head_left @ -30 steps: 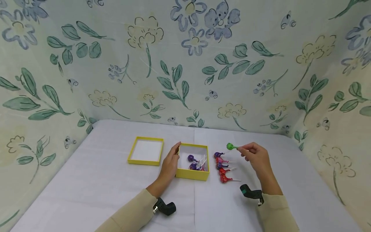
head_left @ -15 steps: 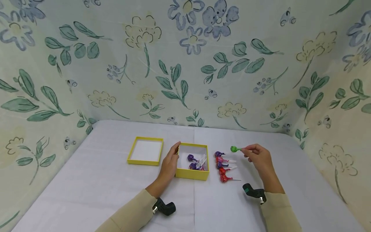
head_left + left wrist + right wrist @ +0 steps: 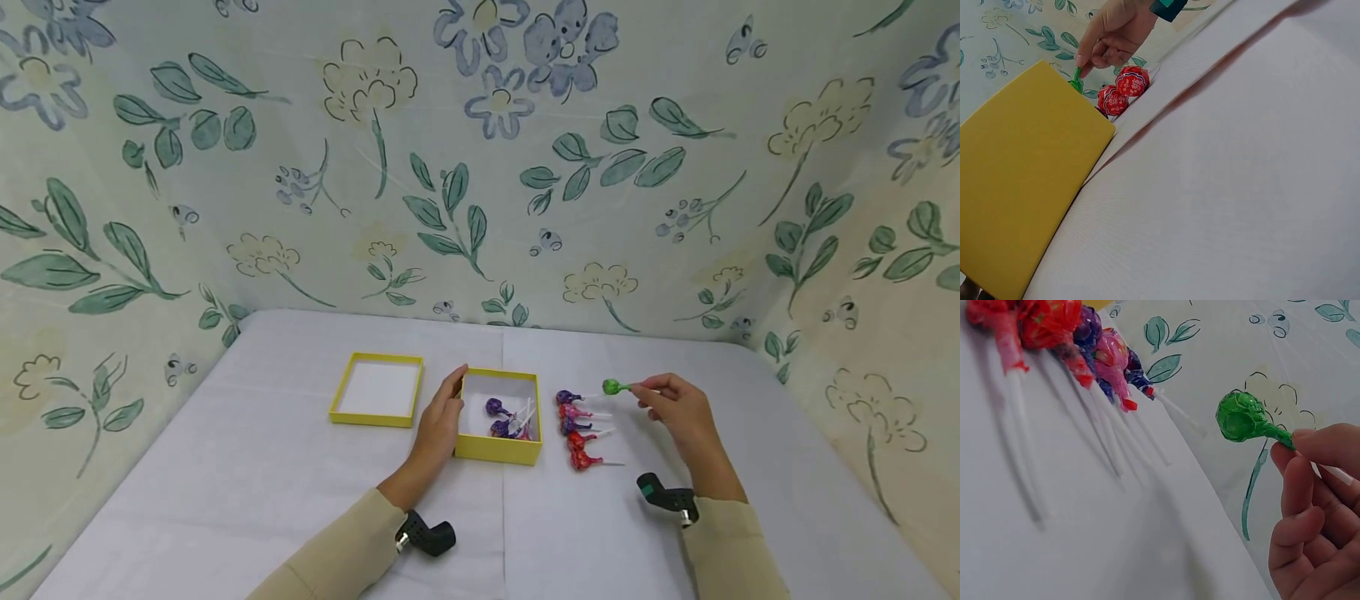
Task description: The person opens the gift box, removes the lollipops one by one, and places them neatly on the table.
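Note:
My right hand pinches a green-wrapped lollipop near the base of its wrapper, held up above the far end of a lollipop row. In the right wrist view, the green lollipop points left from thumb and forefinger. The row has a dark purple lollipop, a pink lollipop and a red lollipop among others, sticks to the right. Against the left wall of a yellow box rests my left hand, its fingers fairly straight. Inside the box lie several lollipops, including a purple lollipop.
Left of the box lies its yellow-rimmed lid, white inside up. A white cloth covers the table. Behind and at the sides hangs a flower-patterned curtain. Black wrist cameras, such as the right camera, stick out from both sleeves.
My right hand has moved a little to the right and slightly down, carrying the green lollipop away from the box. The left hand, box, lid and row have stayed in place.

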`<act>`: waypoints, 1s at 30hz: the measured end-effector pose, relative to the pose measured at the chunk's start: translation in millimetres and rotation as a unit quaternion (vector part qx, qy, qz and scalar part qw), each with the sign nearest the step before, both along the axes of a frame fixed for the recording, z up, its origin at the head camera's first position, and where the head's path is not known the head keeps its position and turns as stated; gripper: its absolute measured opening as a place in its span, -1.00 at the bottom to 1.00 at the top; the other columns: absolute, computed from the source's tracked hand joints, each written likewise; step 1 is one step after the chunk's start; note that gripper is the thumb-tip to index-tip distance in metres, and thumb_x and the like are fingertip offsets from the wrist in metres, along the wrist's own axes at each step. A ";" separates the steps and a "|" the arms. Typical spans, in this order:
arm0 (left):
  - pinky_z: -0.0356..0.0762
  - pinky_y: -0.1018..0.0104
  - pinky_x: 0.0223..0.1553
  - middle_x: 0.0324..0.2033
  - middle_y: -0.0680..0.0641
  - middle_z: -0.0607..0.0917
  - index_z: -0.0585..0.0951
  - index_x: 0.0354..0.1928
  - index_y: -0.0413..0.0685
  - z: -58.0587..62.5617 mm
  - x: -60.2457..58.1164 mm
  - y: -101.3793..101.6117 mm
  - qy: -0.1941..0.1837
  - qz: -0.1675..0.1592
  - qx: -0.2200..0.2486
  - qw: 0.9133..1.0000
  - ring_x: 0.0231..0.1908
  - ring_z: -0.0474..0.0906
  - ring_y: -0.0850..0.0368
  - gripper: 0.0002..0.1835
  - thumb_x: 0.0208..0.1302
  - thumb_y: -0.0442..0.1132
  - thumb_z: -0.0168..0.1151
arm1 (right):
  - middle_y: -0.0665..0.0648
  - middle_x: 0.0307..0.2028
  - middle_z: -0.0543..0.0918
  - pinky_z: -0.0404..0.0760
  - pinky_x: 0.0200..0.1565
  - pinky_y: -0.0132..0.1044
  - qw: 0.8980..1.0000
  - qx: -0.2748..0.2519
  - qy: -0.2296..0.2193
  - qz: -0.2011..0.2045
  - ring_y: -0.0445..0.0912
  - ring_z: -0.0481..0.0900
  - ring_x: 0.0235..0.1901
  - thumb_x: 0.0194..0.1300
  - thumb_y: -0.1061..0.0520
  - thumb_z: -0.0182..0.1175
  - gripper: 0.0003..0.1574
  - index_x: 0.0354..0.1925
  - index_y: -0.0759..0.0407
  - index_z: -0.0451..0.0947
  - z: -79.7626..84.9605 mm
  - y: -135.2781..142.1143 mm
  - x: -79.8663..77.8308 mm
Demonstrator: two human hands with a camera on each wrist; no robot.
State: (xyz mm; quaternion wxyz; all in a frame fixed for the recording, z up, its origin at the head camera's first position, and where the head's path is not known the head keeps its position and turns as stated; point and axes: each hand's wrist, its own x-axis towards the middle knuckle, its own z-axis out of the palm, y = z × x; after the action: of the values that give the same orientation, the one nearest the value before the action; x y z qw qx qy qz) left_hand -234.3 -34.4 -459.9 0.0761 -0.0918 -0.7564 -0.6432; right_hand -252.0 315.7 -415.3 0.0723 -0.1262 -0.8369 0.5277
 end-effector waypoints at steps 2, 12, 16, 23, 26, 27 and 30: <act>0.05 0.10 0.41 0.43 0.06 0.23 0.24 0.44 0.25 -0.5 -0.4 0.0 -0.002 0.001 -0.005 1.000 0.41 0.11 0.11 -0.43 0.42 -0.28 -0.26 | 0.05 -0.18 0.70 0.57 -0.26 -0.42 1.000 -0.014 0.003 -0.002 -0.06 0.56 -0.22 0.21 -0.12 0.31 -0.51 -0.06 0.16 0.49 0.8 0.2 0.1; 0.06 0.19 0.41 0.42 0.14 0.23 0.23 0.45 0.19 -1.4 -0.9 -0.2 -0.017 0.002 -0.011 1.000 0.40 0.10 0.20 -0.43 0.41 -0.24 -0.27 | 0.14 -0.14 0.69 0.56 -0.23 -0.40 1.000 -0.012 0.003 0.020 0.04 0.53 -0.18 0.20 -0.16 0.31 -0.48 -0.06 0.16 0.49 -2.3 -0.2 0.9; 0.05 0.21 0.41 0.41 0.18 0.22 0.23 0.43 0.32 -0.6 -0.5 -0.5 -0.020 0.003 -0.012 1.000 0.40 0.10 0.23 -0.44 0.42 -0.23 -0.27 | 0.16 -0.13 0.68 0.56 -0.24 -0.42 1.000 -0.008 -0.003 0.022 0.04 0.52 -0.18 0.22 -0.15 0.30 -0.47 -0.04 0.19 0.48 -5.8 1.6 0.2; 0.05 0.20 0.41 0.41 0.17 0.22 0.23 0.43 0.33 -0.4 -0.6 -0.5 -0.018 0.000 -0.008 1.000 0.40 0.10 0.21 -0.44 0.42 -0.24 -0.27 | 0.08 -0.22 0.66 0.55 -0.33 -0.43 0.999 0.006 -0.031 0.011 -0.04 0.50 -0.27 0.24 -0.10 0.29 -0.53 -0.04 0.17 0.48 -17.0 5.1 -2.9; 0.05 0.20 0.41 0.41 0.17 0.22 0.24 0.43 0.33 -0.2 -0.8 -0.5 -0.018 0.001 -0.009 1.000 0.40 0.10 0.22 -0.43 0.41 -0.24 -0.27 | 0.06 -0.28 0.66 0.54 -0.38 -0.42 0.999 0.013 -0.036 0.010 -0.09 0.49 -0.34 0.23 -0.10 0.30 -0.52 -0.05 0.18 0.48 -23.3 8.9 -4.8; 0.05 0.20 0.41 0.41 0.17 0.22 0.24 0.43 0.32 -0.2 -1.0 -0.4 -0.018 0.001 -0.009 1.000 0.40 0.10 0.22 -0.43 0.41 -0.24 -0.27 | 0.05 -0.29 0.66 0.54 -0.39 -0.41 0.999 0.013 -0.036 0.012 -0.09 0.49 -0.36 0.22 -0.10 0.31 -0.52 -0.05 0.19 0.48 -25.0 10.1 -5.2; 0.04 0.20 0.41 0.41 0.17 0.23 0.24 0.43 0.32 0.2 -1.0 -0.3 -0.019 0.004 -0.011 1.000 0.40 0.10 0.22 -0.43 0.41 -0.23 -0.27 | 0.04 -0.30 0.66 0.54 -0.40 -0.40 0.999 0.009 -0.034 0.015 -0.11 0.50 -0.38 0.21 -0.09 0.32 -0.52 -0.06 0.20 0.49 -28.1 12.8 -5.7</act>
State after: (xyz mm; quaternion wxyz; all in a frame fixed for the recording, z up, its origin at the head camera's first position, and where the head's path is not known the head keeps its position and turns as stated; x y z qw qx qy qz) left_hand -235.4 -34.7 -459.6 0.0635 -0.0777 -0.7652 -0.6359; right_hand -257.8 328.6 -443.4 0.0370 -0.1307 -0.8454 0.5165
